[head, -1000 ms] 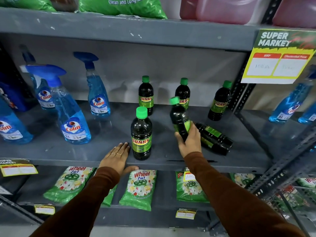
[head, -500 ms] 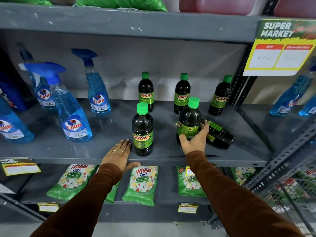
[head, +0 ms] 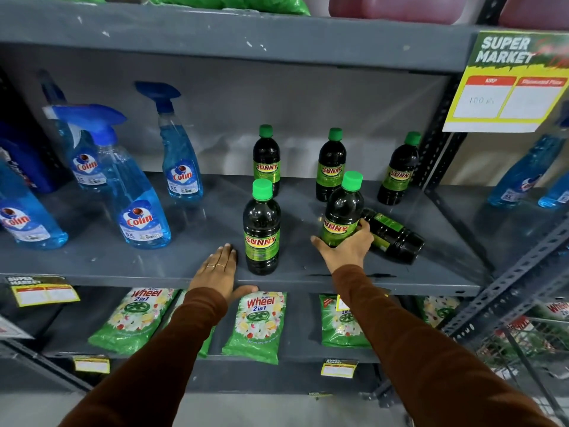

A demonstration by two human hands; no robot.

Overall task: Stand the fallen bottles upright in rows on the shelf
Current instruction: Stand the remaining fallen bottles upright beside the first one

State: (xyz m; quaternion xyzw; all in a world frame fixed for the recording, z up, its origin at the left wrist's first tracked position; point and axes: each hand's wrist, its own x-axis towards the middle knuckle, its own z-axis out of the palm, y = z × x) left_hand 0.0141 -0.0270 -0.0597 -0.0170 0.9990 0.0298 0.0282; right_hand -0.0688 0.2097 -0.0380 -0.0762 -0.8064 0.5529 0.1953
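Dark green-capped Sunny bottles stand on the grey shelf [head: 123, 260]. Three stand at the back: left [head: 266, 161], middle [head: 331, 167], right [head: 398, 174]. In the front row one bottle [head: 261, 229] is upright beside my left hand [head: 217, 271], which lies flat and open on the shelf edge. My right hand [head: 346, 248] grips the base of a second front bottle [head: 343, 211], upright with a slight tilt. Behind it a fallen bottle [head: 392, 234] lies on its side, its cap end hidden.
Blue Colin spray bottles [head: 138, 208] fill the shelf's left part. A perforated upright post [head: 437, 149] bounds the right end, with a price sign [head: 508, 87] above. Green Wheel packets [head: 258, 325] lie on the lower shelf.
My right hand has lifted a tilted bottle upright and set it in the front row, then slid down to its base. My left hand stays flat on the shelf.
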